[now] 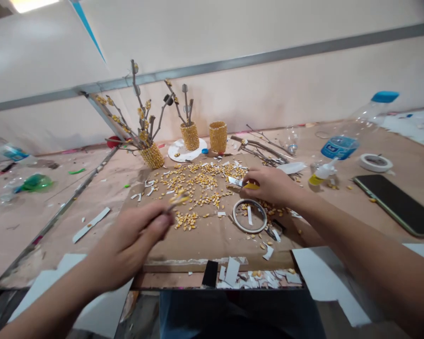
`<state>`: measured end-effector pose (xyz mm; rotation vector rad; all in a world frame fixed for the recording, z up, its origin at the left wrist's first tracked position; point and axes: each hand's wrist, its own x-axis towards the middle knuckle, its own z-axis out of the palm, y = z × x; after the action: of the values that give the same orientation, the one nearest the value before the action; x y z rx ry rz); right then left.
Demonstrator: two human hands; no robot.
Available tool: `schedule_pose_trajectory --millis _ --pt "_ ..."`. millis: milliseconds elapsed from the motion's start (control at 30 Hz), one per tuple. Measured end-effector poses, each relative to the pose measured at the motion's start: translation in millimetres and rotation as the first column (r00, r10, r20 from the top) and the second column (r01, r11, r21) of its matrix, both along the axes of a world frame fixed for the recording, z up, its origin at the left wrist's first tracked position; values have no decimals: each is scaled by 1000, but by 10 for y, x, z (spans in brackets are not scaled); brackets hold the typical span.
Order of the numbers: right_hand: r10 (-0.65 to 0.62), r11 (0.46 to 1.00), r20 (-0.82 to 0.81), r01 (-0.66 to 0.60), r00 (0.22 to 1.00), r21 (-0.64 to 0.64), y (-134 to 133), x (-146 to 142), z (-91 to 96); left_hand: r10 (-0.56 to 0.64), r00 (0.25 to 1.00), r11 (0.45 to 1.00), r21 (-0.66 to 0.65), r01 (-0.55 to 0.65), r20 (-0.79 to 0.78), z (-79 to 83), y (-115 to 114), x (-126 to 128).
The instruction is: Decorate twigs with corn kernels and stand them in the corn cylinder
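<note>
My left hand is closed in a pinch on a thin twig with corn kernels stuck to its tip, held low over the brown cardboard sheet. My right hand is closed on a small yellow-handled cutter whose metal blade points left over the scattered corn kernels. A tape ring lies just in front of my right hand. A small heap of kernels lies beside the twig tip.
Three kernel-covered pots stand at the back, two holding decorated twigs. Bare branches, a glue bottle, a plastic water bottle, a tape roll and a phone lie right. White paper scraps litter the front edge.
</note>
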<state>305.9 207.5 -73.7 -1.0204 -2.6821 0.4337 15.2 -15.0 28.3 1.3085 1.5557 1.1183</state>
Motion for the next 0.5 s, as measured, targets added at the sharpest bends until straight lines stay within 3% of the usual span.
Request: schedule_pose_trajectory --millis 33,67,167,267,333,400,500 --pt "-10 1000 17 10 1000 3 12 -6 -6 -133 987 991 -46 129 -89 -81 230 118" --pt "-16 1000 31 16 999 7 14 -12 1 -160 983 987 -37 158 -94 -182 432 230" --pt "-18 999 53 16 998 41 -58 -25 96 -112 991 992 -40 116 78 -521 815 439" --pt "121 992 71 -123 990 26 -252 -46 234 -81 982 996 -33 88 170 -762 923 423" --pt "317 942 76 -305 945 -138 -416 -79 291 -53 976 997 -38 62 212 -836 927 353" --pt "334 930 142 -300 932 -214 -565 -130 303 -25 971 998 -55 40 238 -864 925 295" --pt "287 951 284 -236 915 -201 -690 -211 270 22 949 994 -107 12 314 -891 943 275"
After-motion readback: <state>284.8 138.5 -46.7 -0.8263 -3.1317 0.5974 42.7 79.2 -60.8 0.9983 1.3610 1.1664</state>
